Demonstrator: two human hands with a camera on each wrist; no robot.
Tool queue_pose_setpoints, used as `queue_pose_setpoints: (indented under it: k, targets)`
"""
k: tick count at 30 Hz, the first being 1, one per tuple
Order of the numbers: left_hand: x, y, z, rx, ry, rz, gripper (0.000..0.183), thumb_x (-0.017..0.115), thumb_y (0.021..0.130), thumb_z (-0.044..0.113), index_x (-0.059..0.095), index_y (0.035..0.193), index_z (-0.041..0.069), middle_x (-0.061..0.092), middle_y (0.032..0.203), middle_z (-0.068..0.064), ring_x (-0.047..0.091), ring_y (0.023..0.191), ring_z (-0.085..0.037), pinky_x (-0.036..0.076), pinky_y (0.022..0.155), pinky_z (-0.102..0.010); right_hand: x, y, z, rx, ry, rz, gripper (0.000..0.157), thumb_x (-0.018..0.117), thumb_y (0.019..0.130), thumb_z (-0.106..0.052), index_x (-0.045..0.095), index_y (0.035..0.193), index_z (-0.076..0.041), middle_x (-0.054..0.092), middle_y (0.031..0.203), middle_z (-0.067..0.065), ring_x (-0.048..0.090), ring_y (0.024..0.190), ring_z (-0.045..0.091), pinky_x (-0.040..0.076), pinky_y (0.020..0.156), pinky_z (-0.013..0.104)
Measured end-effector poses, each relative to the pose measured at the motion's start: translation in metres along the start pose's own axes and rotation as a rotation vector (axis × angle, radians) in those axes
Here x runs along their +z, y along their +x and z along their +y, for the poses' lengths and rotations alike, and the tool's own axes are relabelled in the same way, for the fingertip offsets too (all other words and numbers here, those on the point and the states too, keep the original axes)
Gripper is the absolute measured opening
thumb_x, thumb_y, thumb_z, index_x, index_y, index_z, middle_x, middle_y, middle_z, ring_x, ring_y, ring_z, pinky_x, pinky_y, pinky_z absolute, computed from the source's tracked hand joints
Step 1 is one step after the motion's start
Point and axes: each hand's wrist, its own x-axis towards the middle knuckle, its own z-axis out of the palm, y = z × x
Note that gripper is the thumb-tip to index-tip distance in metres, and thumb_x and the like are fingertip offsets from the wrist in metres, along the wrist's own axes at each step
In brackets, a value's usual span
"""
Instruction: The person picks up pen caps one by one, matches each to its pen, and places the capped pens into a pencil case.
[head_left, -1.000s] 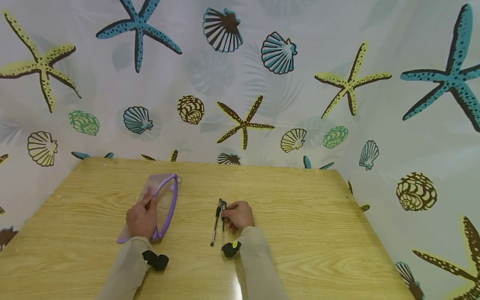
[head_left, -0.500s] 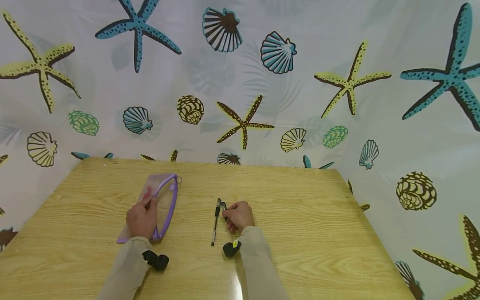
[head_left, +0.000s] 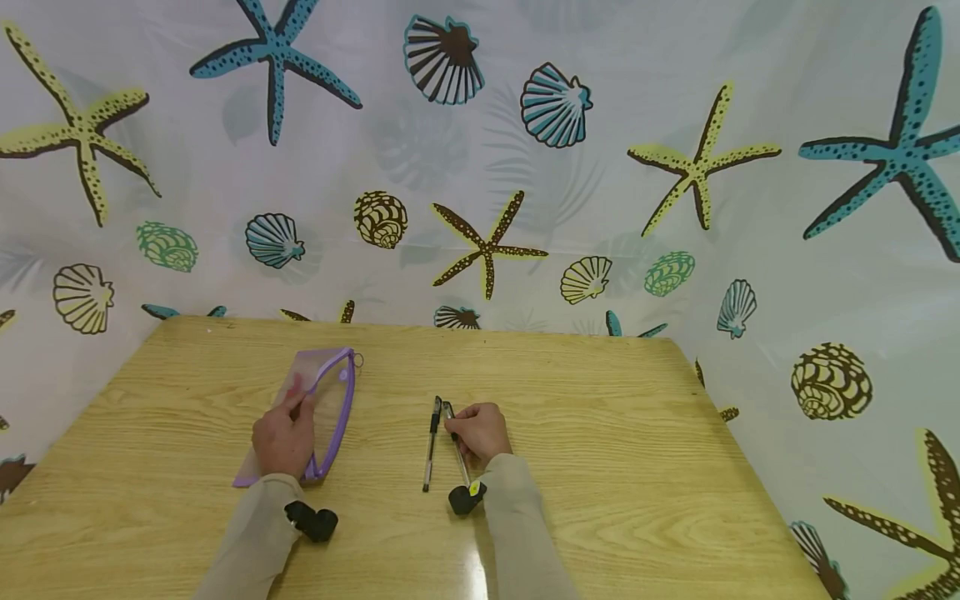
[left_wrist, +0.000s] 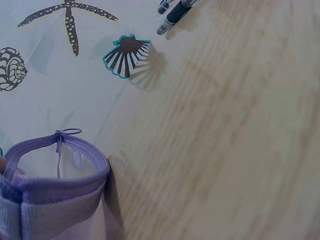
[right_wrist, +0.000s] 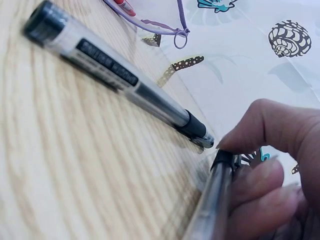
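Note:
My left hand (head_left: 285,437) pinches the near edge of a see-through zip pouch (head_left: 324,408) with purple trim, whose mouth gapes. In the left wrist view the purple zipper band (left_wrist: 65,182) curves round the opening, with a small ring at its far end; only a fingertip shows there. My right hand (head_left: 480,431) pinches a clear gel pen (head_left: 459,458) by its black grip end. To its left a second gel pen (head_left: 431,446) lies on the table, its cap close to the held pen's tip. The right wrist view shows this lying pen (right_wrist: 110,67) close up.
The wood-grain table (head_left: 600,433) bears all these things. A white curtain (head_left: 480,150) printed with starfish and shells stands behind it and along the sides. Through the pouch in the right wrist view a small red thing (right_wrist: 126,7) shows, its kind unclear.
The held pen has swung: its rear end has moved right, so it now slants away from the lying pen, which has turned slightly. My left hand and the pouch stay put.

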Motion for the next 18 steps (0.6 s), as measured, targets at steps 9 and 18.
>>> queue_pose_setpoints:
  k: [9, 18]
  targets:
    - [-0.0008, -0.0003, 0.0004, 0.001, 0.002, 0.003, 0.035, 0.056, 0.098, 0.025, 0.067, 0.118, -0.002, 0.069, 0.092, -0.025, 0.061, 0.077, -0.036, 0.044, 0.074, -0.046, -0.0010, 0.0004, 0.0032, 0.000, 0.055, -0.004, 0.010, 0.070, 0.086, -0.012, 0.066, 0.085, -0.003, 0.054, 0.054, 0.001, 0.045, 0.040, 0.008, 0.038, 0.036, 0.021]
    - [0.0012, 0.0006, 0.0005, 0.023, 0.008, 0.031, 0.032, 0.061, 0.096, 0.022, 0.068, 0.116, -0.001, 0.067, 0.073, -0.017, 0.049, 0.056, -0.023, 0.038, 0.062, -0.036, -0.0027, -0.0003, 0.0037, -0.010, 0.095, -0.004, 0.012, 0.070, 0.086, -0.012, 0.066, 0.089, 0.000, 0.059, 0.061, 0.003, 0.049, 0.040, 0.009, 0.040, 0.036, 0.021]
